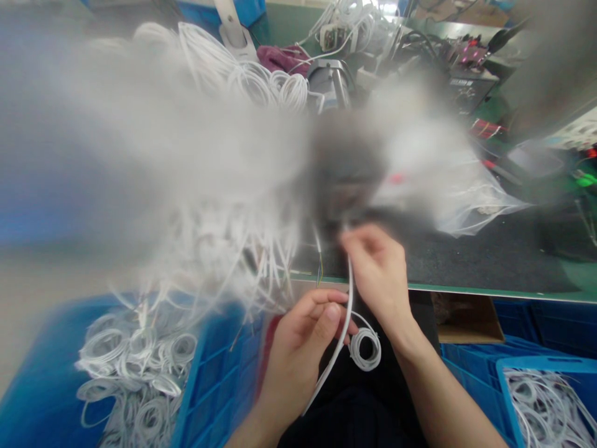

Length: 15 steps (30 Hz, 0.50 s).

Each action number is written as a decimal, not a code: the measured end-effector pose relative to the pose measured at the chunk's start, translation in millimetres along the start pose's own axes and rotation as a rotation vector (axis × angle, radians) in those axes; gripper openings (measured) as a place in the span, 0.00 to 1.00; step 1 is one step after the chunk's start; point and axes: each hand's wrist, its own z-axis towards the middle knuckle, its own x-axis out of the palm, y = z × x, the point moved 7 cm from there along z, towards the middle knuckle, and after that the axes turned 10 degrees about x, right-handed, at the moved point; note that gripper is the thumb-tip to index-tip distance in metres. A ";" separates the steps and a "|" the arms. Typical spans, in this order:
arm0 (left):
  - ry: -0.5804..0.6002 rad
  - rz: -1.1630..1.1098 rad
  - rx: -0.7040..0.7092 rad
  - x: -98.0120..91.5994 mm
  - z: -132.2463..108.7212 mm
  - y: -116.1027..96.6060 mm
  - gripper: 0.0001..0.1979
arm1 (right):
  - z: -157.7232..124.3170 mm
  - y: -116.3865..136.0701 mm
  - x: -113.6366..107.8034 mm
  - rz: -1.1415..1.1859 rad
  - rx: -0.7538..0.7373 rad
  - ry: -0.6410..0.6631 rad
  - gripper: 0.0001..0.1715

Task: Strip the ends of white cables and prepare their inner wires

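Note:
My right hand [382, 274] pinches a white cable [350, 280] near its upper end, close to a dark, smeared object [347, 162] on the bench. What that object is, and whether the cable tip touches it, I cannot tell. Lower down, my left hand [301, 348] has its fingers curled around the same cable, which runs on down past the thumb. Beyond the left fingertips hangs a small coil of white cable [357, 359]. A cable end with thin coloured wires [319, 264] lies at the bench edge.
Many white cables [270, 261] drape over the bench edge at left. Blue crates [214, 367] of coiled cable stand below left and right [550, 362]. A clear plastic bag [471, 205] lies on the dark mat [527, 261]. More coils [293, 90] sit behind. Blur covers the middle.

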 end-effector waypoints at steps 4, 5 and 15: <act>-0.002 -0.011 0.021 -1.0 -0.2 2.0 0.15 | 2.3 -0.2 0.1 -0.003 0.012 -0.003 0.12; -0.003 -0.019 0.029 -1.0 -0.3 2.2 0.15 | 3.4 -0.1 0.3 -0.006 0.015 -0.007 0.12; -0.067 -0.011 0.046 -1.4 -2.4 -7.0 0.15 | 15.8 2.8 6.3 -0.025 0.025 -0.042 0.12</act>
